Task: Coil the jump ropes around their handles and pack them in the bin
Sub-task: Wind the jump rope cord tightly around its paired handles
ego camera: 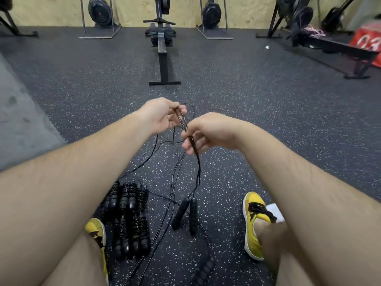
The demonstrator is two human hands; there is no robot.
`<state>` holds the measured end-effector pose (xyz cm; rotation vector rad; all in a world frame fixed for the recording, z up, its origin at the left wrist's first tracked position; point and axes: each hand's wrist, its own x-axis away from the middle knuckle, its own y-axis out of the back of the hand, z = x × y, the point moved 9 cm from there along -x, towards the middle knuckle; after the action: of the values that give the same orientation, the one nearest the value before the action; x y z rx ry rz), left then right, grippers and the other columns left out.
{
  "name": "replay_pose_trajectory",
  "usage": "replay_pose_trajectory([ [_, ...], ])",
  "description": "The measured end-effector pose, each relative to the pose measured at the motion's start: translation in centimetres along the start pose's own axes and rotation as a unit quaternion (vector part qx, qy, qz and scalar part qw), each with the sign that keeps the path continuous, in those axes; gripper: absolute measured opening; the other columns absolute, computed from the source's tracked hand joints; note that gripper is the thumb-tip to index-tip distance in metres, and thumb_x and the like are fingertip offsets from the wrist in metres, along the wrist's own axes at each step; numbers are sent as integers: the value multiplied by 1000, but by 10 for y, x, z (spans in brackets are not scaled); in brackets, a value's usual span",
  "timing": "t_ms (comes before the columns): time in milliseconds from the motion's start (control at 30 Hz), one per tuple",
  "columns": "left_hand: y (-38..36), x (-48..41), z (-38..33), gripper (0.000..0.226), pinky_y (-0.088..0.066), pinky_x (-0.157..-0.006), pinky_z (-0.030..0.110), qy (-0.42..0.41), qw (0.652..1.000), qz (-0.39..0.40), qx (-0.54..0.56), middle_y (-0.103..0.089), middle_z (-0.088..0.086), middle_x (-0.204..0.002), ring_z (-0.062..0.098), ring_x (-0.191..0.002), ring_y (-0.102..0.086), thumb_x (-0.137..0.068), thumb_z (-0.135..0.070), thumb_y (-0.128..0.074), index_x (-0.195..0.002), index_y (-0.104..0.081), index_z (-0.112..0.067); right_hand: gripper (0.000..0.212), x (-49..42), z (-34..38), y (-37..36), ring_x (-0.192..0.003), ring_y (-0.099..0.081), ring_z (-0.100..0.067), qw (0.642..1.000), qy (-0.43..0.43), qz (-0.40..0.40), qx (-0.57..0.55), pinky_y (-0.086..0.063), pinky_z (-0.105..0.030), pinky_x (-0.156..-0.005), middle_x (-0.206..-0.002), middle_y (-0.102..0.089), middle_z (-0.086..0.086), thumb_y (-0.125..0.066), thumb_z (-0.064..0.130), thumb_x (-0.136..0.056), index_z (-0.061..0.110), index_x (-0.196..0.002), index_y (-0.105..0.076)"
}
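Left hand (162,115) is raised with the forearm stretched forward, fingertips pinching a gather of thin black cord (184,123). Below it, toward the body, a pile of coiled ropes (128,215) lies on the floor (226,89) beside a yellow shoe (97,230).

Right hand (208,131) sits just beside the left and slightly lower, wrist bent inward. Thumb and fingers pinch the same cord, which drops from this hand to the paired handles (186,213), side by side below it.

Judgement: the cord is light, limp and probably slick, so quick to tangle; loose loops trail under both hands. The handles look stiff and padded, the better hold for winding. No bin is in view.
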<state>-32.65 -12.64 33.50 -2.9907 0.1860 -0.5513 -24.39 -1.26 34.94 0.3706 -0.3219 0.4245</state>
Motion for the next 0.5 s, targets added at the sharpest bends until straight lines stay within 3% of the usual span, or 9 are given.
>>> replay_pose_trajectory([
  [133,-22,10,-15,12,-52,-62,24,-57,996,56,-43,-67,2,-80,11,-63,-64,-102,-6,-50,-107,-61,-9,33,-2,-11,29,-91,-75,-32,992,-13,-76,-95,-60,-41,-82,-99,-76,-17,-41,6,-90,0,-118,-59],
  [233,-46,31,-17,19,-50,-73,28,-96,975,154,-127,-64,4,-82,14,-73,-60,-101,0,-49,-111,-63,-9,38,-7,-6,44,-83,-74,-28,973,8,-118,-196,-56,-39,-84,-86,-74,-9,-40,30,-97,3,-110,-64],
  [300,-61,46,-16,20,-50,-77,29,-107,958,222,-146,-64,4,-82,15,-76,-60,-101,1,-48,-112,-62,-8,37,-9,-5,48,-60,-66,-24,958,14,-152,-243,-58,-37,-75,-68,-63,-5,-46,44,-100,10,-98,-61],
  [367,-74,61,-15,19,-52,-78,29,-109,943,275,-154,-64,5,-83,15,-77,-61,-101,1,-46,-112,-59,-8,32,-10,-3,55,-48,-55,-20,941,30,-191,-278,-54,-31,-59,-58,-55,-1,-52,40,-101,13,-84,-58],
  [433,-77,67,-11,17,-53,-81,31,-103,936,298,-159,-65,5,-82,16,-77,-62,-101,2,-46,-107,-56,-10,29,-8,-1,60,-51,-53,-20,931,40,-202,-302,-48,-27,-52,-57,-55,1,-53,30,-102,13,-80,-57],
  [500,-75,68,-3,15,-51,-90,39,-86,931,308,-173,-67,5,-83,18,-81,-64,-100,1,-48,-104,-55,-11,24,-4,1,61,-61,-60,-18,928,40,-185,-320,-51,-26,-54,-72,-67,-1,-60,33,-98,9,-98,-62],
])
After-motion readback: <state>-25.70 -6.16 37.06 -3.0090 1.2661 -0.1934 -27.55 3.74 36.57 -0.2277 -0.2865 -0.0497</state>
